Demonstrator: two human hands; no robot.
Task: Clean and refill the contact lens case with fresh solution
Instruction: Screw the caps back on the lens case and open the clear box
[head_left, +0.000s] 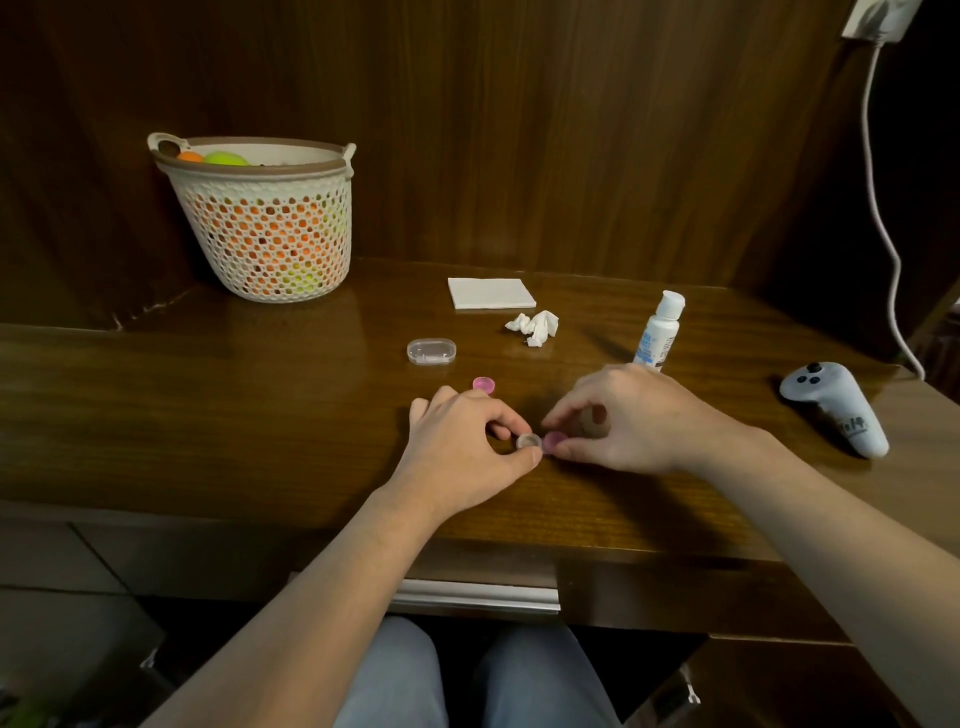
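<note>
A loose pink cap (483, 384), clear box (431, 351), crumpled tissue (533, 327) and solution bottle (658, 331) sit beyond the hands. At the table's (208, 395) front, the lens case (540, 441) lies left-to-right. The left hand (462, 447) pinches its clear well and the right hand (623, 421) pinches its pink cap.

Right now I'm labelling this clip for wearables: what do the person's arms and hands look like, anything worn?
Both forearms are bare to the frame edge: no sleeves show. The left hand and right hand carry no gloves, rings, watch or bands that I can see.

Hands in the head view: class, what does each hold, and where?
The left hand pinches the lens case's uncapped well by its sides. The right hand pinches a pink cap by its rim.
</note>
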